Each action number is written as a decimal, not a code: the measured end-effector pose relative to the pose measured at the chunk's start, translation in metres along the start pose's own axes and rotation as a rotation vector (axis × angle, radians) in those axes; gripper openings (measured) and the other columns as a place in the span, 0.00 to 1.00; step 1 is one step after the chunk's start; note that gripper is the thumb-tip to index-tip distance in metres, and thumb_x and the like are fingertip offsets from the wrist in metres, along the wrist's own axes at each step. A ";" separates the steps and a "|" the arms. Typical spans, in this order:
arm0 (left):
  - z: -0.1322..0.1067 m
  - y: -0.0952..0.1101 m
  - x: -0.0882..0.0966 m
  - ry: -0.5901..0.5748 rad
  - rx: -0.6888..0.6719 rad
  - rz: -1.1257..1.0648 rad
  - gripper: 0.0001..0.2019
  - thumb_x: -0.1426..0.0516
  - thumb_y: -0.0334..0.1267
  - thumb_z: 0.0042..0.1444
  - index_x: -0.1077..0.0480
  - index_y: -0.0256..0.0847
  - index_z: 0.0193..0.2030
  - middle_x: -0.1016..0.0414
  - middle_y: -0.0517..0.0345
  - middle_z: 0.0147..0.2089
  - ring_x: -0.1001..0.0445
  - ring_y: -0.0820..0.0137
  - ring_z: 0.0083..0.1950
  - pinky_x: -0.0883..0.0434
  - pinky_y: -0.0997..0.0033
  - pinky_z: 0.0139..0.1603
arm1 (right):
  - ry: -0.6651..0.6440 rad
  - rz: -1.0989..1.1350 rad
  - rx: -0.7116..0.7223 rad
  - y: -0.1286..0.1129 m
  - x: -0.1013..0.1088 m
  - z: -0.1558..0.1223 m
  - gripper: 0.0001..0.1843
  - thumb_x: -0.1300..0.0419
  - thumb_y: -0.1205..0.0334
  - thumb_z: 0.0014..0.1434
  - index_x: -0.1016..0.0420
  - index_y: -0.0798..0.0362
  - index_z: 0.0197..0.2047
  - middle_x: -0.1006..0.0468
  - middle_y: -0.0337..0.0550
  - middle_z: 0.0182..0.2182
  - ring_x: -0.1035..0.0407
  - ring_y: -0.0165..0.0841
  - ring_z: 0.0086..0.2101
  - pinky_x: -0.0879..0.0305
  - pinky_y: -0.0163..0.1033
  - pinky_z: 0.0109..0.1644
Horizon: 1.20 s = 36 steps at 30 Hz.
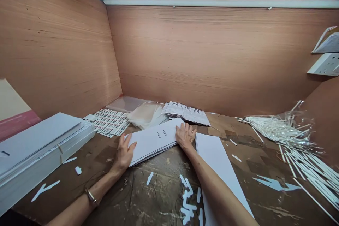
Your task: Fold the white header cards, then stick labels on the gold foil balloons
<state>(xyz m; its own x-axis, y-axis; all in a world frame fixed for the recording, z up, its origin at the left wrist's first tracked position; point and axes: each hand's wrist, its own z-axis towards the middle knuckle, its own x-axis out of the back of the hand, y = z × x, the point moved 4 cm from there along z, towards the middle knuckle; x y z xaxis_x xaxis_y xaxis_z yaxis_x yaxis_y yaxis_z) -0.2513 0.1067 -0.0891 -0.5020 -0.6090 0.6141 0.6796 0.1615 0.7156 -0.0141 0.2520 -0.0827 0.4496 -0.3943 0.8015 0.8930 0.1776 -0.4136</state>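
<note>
I see the stack of white sheets [155,140] lying flat in the middle of the brown workbench [159,190]. Its long axis goes from near-left to far-right. The left hand [124,153] rests open, with the fingers spread on the left end. The right hand [185,136] covers the right end with bent fingers; whether it pinches, I cannot tell.

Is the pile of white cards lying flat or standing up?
Flat. The cards lie on the table, left hand and right hand touching their ends.

Both hands, left hand [124,153] and right hand [185,135], rest flat on a stack of white cards [155,140] upon the scuffed tabletop [159,194].
</note>
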 end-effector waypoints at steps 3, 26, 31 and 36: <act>-0.007 0.004 -0.007 -0.097 -0.075 0.370 0.19 0.55 0.34 0.57 0.37 0.29 0.52 0.50 0.39 0.62 0.56 0.55 0.64 0.52 0.52 0.60 | -0.070 -0.208 0.132 -0.008 0.000 0.000 0.21 0.56 0.57 0.59 0.30 0.62 0.43 0.32 0.62 0.44 0.42 0.49 0.46 0.66 0.58 0.52; -0.141 0.201 -0.089 -0.662 -0.234 0.209 0.11 0.51 0.37 0.52 0.32 0.35 0.26 0.31 0.54 0.27 0.33 0.70 0.29 0.42 0.74 0.27 | -0.317 0.108 -0.093 0.161 0.199 -0.158 0.14 0.50 0.60 0.56 0.27 0.54 0.25 0.30 0.42 0.26 0.37 0.30 0.29 0.46 0.32 0.33; -0.146 0.203 -0.100 -0.696 -0.270 0.289 0.12 0.50 0.37 0.52 0.29 0.32 0.28 0.29 0.45 0.32 0.31 0.64 0.35 0.41 0.71 0.31 | -0.313 0.028 -0.098 0.145 0.199 -0.164 0.14 0.50 0.61 0.57 0.30 0.55 0.23 0.35 0.41 0.26 0.39 0.28 0.28 0.48 0.31 0.32; -0.153 0.204 -0.101 -0.691 -0.289 0.313 0.14 0.51 0.37 0.53 0.28 0.30 0.32 0.29 0.40 0.38 0.31 0.60 0.41 0.40 0.69 0.36 | -0.285 0.077 -0.138 0.145 0.195 -0.169 0.15 0.49 0.60 0.55 0.32 0.55 0.20 0.37 0.40 0.24 0.40 0.27 0.26 0.49 0.31 0.30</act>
<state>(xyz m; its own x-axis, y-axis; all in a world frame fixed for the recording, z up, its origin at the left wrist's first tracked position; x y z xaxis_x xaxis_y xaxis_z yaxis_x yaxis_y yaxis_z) 0.0194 0.0821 -0.0560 -0.4183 0.0640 0.9061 0.9072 -0.0196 0.4202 0.1993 0.0486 -0.0596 0.5209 -0.1129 0.8461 0.8536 0.0660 -0.5167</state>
